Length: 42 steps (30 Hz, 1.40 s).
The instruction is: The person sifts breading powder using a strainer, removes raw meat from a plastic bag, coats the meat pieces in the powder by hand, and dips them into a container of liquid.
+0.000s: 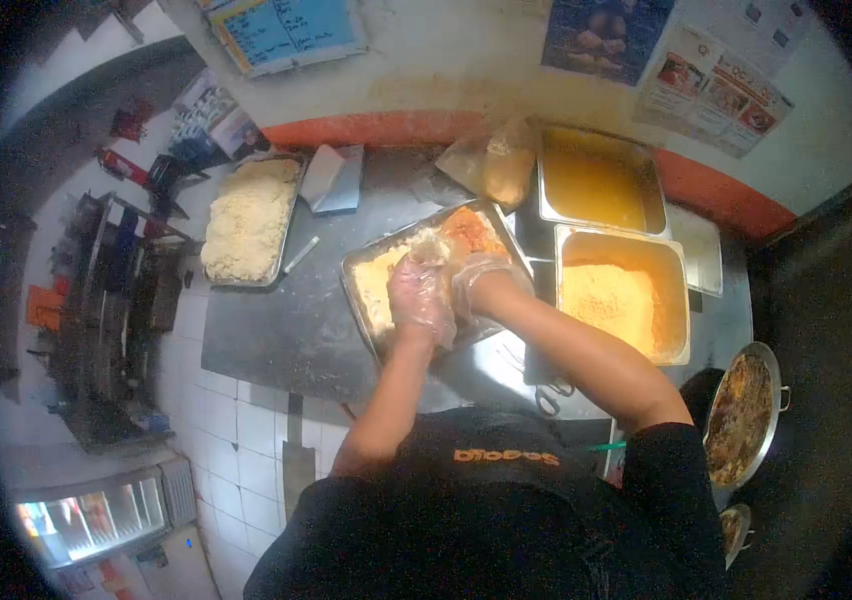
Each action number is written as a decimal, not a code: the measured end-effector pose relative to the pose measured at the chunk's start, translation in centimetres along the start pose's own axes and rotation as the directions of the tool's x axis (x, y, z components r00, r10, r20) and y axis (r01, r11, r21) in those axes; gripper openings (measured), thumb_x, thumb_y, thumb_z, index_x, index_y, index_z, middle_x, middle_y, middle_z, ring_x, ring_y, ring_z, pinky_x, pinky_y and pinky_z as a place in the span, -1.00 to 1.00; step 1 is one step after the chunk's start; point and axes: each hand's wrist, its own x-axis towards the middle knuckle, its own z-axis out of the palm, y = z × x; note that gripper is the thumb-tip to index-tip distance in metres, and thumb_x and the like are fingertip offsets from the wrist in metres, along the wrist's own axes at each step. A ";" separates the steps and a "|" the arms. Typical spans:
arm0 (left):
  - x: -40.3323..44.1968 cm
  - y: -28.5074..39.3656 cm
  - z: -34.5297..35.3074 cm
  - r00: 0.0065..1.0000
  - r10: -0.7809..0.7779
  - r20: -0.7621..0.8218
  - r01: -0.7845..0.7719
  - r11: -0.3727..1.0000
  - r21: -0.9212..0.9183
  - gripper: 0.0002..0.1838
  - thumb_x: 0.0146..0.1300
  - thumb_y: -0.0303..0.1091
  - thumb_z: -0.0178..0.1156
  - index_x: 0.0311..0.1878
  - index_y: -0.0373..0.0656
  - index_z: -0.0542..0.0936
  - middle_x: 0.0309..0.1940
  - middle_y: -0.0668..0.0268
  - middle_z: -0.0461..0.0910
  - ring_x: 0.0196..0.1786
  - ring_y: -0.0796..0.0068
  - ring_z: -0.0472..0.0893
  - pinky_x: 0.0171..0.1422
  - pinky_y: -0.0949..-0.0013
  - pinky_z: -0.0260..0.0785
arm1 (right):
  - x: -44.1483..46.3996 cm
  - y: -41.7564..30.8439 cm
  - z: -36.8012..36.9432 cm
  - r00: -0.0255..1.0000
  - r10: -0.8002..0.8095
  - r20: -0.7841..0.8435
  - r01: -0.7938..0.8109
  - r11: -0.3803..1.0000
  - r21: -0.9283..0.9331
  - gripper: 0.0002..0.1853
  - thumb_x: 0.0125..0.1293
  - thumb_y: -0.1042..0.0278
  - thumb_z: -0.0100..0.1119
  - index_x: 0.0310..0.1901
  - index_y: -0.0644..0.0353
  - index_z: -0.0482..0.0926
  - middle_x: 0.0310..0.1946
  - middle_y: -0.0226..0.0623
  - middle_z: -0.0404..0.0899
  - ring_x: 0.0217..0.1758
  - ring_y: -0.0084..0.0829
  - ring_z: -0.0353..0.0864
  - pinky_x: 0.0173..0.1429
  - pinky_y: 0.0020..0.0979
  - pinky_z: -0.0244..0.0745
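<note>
My left hand (421,293), in a clear plastic glove, is over the middle of a metal tray (359,302). Its fingers curl around a pale, crumb-coated piece of food (432,250). Right beside it, my right hand (481,277) wears the same kind of glove and leans over the tray's right part; its fingers are mostly hidden. Pale yellow crumbly coating (378,278) covers the tray's left side. Orange-red food pieces (473,232) lie at its back right corner.
Left stands a tray heaped with pale crumbs (251,220), near a white marker-like stick (302,254) and a box (334,180). To the right are a pan of yellow liquid (596,180), a pan of orange powder (611,295) and a plastic bag (506,170). Scissors (549,400) lie near the front edge; a wide frying pan (743,415) is beyond.
</note>
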 end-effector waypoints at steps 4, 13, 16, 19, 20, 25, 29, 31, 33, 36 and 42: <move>0.6 -0.7 -0.7 1.000 0.010 0.015 -0.011 0.999 0.038 -0.80 0.20 -0.58 0.12 -0.11 -0.13 0.57 -0.29 0.41 0.57 -0.28 0.54 0.55 -0.16 0.45 0.49 | 1.4 0.4 2.7 0.991 -0.018 -0.135 0.020 1.000 0.013 -0.61 0.14 0.35 0.14 0.02 0.25 0.54 -0.06 0.04 0.59 0.03 -0.07 0.61 0.03 -0.14 0.53; 1.8 -0.8 -0.7 0.992 0.027 -0.123 -0.008 0.989 0.149 -0.88 0.24 -0.50 0.14 -0.17 -0.15 0.59 -0.35 0.43 0.56 -0.34 0.56 0.54 -0.26 0.46 0.47 | 0.6 3.1 2.3 0.997 0.026 -0.067 -0.027 1.000 -0.002 -0.75 0.16 0.26 0.11 -0.22 0.15 0.69 -0.12 -0.09 0.64 -0.06 -0.13 0.65 0.04 -0.20 0.53; 1.9 -0.9 -0.9 0.992 -0.037 -0.118 0.029 0.997 -0.070 -0.89 0.24 -0.50 0.15 -0.18 -0.13 0.59 -0.36 0.43 0.56 -0.36 0.55 0.55 -0.30 0.46 0.46 | -1.9 3.5 -0.2 0.997 -0.068 -0.045 0.068 0.998 -0.002 -0.72 0.09 0.20 0.16 -0.18 0.06 0.69 -0.14 -0.15 0.65 -0.13 -0.13 0.66 -0.03 -0.22 0.55; 2.4 -1.4 -1.6 0.986 -0.109 -0.128 0.086 0.980 -0.178 -0.86 0.22 -0.54 0.13 -0.16 -0.25 0.58 -0.29 0.34 0.57 -0.24 0.56 0.55 -0.15 0.47 0.45 | -3.4 6.2 -0.3 0.979 0.021 -0.205 0.080 0.876 0.475 -0.69 0.08 0.20 0.12 -0.14 0.01 0.69 -0.16 -0.20 0.67 -0.15 -0.16 0.66 -0.06 -0.24 0.55; 2.3 -1.2 -1.5 0.992 -0.033 -0.118 0.031 0.999 -0.025 -0.86 0.22 -0.56 0.12 -0.15 -0.24 0.57 -0.29 0.34 0.57 -0.25 0.55 0.55 -0.15 0.46 0.46 | -3.6 7.4 -0.6 0.971 0.113 -0.212 0.015 0.852 0.523 -0.68 0.10 0.20 0.07 -0.13 0.00 0.68 -0.22 -0.21 0.67 -0.18 -0.17 0.65 -0.07 -0.26 0.55; 1.5 0.7 -0.3 0.994 0.004 -0.107 0.006 0.996 0.092 -0.80 0.21 -0.61 0.06 -0.11 -0.22 0.56 -0.28 0.34 0.57 -0.25 0.51 0.56 -0.17 0.44 0.48 | -4.9 15.3 1.6 0.901 0.178 -0.395 0.150 0.727 0.670 -0.75 0.20 0.19 0.05 -0.37 0.18 0.61 -0.52 -0.33 0.56 -0.46 -0.41 0.53 -0.34 -0.36 0.44; 1.5 0.6 -0.1 0.987 -0.120 -0.111 0.109 0.989 -0.095 -0.75 0.21 -0.62 0.03 -0.05 -0.24 0.53 -0.27 0.33 0.57 -0.26 0.50 0.57 -0.21 0.44 0.50 | -10.3 19.4 3.0 0.824 0.562 -0.077 -0.121 0.306 0.944 -0.62 0.34 0.01 0.02 -0.47 0.15 0.52 -0.60 -0.44 0.46 -0.58 -0.53 0.40 -0.52 -0.44 0.28; 1.6 0.1 -1.0 0.996 -0.071 -0.060 0.072 0.997 0.018 -0.76 0.23 -0.58 0.03 -0.05 -0.24 0.53 -0.27 0.33 0.57 -0.28 0.51 0.57 -0.20 0.44 0.51 | -12.0 21.9 5.5 0.761 0.648 -0.034 -0.082 0.149 0.985 -0.58 0.37 -0.04 -0.01 -0.47 0.12 0.52 -0.62 -0.46 0.43 -0.61 -0.54 0.36 -0.55 -0.45 0.23; 1.9 -0.1 -1.2 0.997 -0.069 -0.035 0.071 0.996 0.054 -0.78 0.24 -0.55 0.03 -0.05 -0.24 0.53 -0.27 0.33 0.57 -0.28 0.51 0.58 -0.20 0.45 0.51 | -13.9 22.8 6.7 0.724 0.689 -0.037 -0.035 0.090 0.995 -0.56 0.38 -0.07 -0.01 -0.50 0.12 0.50 -0.63 -0.46 0.41 -0.62 -0.53 0.34 -0.57 -0.46 0.22; 1.5 0.9 -0.4 0.987 -0.158 -0.013 0.155 0.978 -0.140 -0.79 0.23 -0.54 0.05 -0.08 -0.21 0.55 -0.27 0.32 0.58 -0.27 0.46 0.60 -0.22 0.42 0.53 | -15.5 24.5 9.2 0.679 0.734 0.005 0.012 -0.018 1.000 -0.68 0.31 0.08 0.14 -0.45 0.16 0.55 -0.54 -0.40 0.49 -0.56 -0.51 0.41 -0.52 -0.46 0.27; 1.4 1.3 0.5 0.980 -0.173 -0.098 0.158 0.977 -0.146 -0.82 0.26 -0.41 0.05 -0.13 -0.18 0.57 -0.31 0.30 0.58 -0.31 0.43 0.61 -0.26 0.39 0.54 | -17.7 25.2 8.6 0.677 0.721 -0.148 0.363 -0.152 0.919 -0.69 0.31 0.10 0.17 -0.17 0.21 0.58 -0.31 -0.36 0.57 -0.28 -0.43 0.56 -0.22 -0.43 0.49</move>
